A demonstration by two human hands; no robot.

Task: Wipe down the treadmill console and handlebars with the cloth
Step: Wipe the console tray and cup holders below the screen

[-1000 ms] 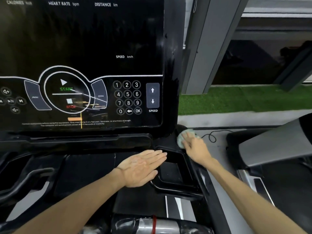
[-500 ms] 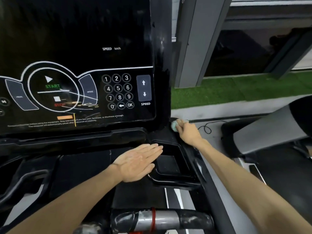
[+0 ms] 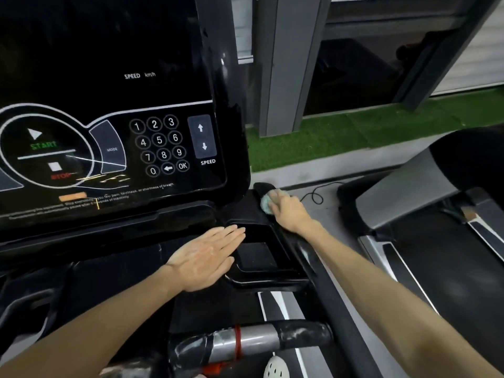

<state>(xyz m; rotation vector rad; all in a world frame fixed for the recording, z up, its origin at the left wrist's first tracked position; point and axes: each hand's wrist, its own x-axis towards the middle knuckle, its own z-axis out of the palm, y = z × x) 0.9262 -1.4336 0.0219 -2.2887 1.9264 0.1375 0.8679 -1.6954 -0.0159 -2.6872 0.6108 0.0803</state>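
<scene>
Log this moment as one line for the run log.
step: wiping | right hand: cloth pressed on right handlebar top | left hand: flat, empty, by console tray

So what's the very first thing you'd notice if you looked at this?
The big black treadmill console fills the left side, with a glowing number pad and green START button. Just right of its lower corner, the right hand presses a pale green cloth onto the black frame. The left hand lies flat and open on the tray below the screen.
</scene>
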